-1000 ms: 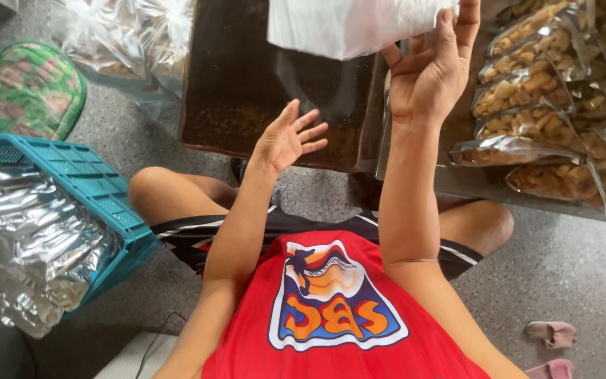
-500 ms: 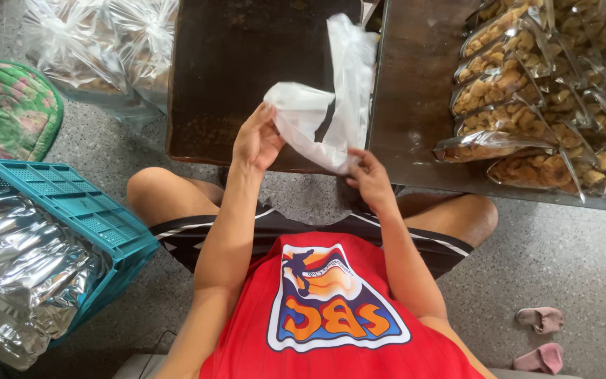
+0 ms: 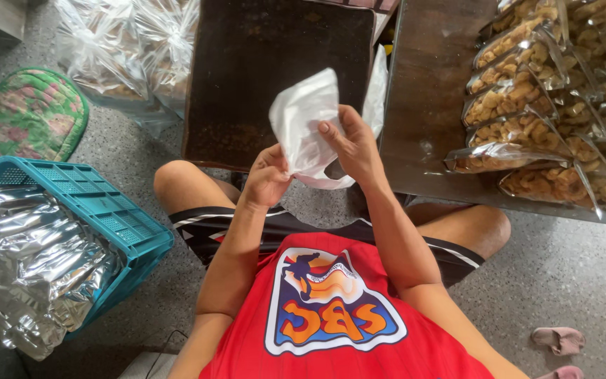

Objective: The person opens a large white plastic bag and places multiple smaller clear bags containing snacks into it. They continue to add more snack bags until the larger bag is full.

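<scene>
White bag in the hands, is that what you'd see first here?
Yes: the white bag sits mid-picture, held by both the left hand and the right hand. Next come the snack packs piled on the table at right, and the shiny foil in the teal crate at left.

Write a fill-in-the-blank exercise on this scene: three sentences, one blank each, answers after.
1. Both the left hand and the right hand grip a thin white ____ bag.
2. The crate with the silver foil bags is ____ in colour.
3. The clear snack packets lie on the table at the person's ____ side.

Missing words: plastic; teal; right
</scene>
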